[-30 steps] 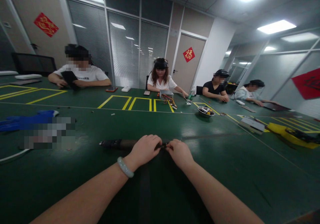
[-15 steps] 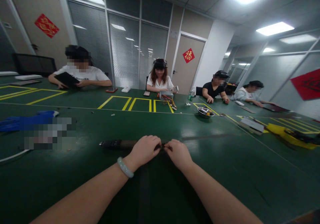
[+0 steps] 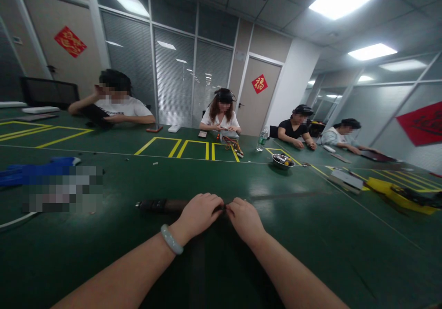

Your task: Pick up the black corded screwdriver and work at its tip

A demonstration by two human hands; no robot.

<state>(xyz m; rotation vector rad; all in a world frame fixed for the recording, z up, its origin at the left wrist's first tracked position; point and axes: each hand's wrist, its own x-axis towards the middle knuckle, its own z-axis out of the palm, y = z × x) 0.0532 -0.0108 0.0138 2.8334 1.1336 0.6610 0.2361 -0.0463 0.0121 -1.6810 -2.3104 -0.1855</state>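
Observation:
A dark, slim, cylindrical tool with a metal tip at its left end, looking like an electric screwdriver [image 3: 159,206], lies across the green table in front of me. My left hand [image 3: 202,213], with a pale bangle on the wrist, is closed over the tool's right end and hides it. Close beside it, my right hand [image 3: 246,219] is pinched at that same end, its fingertips nearly touching those of the left. Whatever sits between the right fingertips is dark and too small to make out.
Left of the tool lie a blue cloth-like item [image 3: 41,171] and a white cable [image 3: 17,222]. Farther off are a metal bowl [image 3: 283,162] of small parts, a water bottle [image 3: 261,139], a white box [image 3: 346,180] and a yellow item [image 3: 397,194]. Several people sit across the table.
Both hands stay at the tool's right end with only slight finger movement. The view has tilted a little. Across the table, the person on the left has raised a hand to the head.

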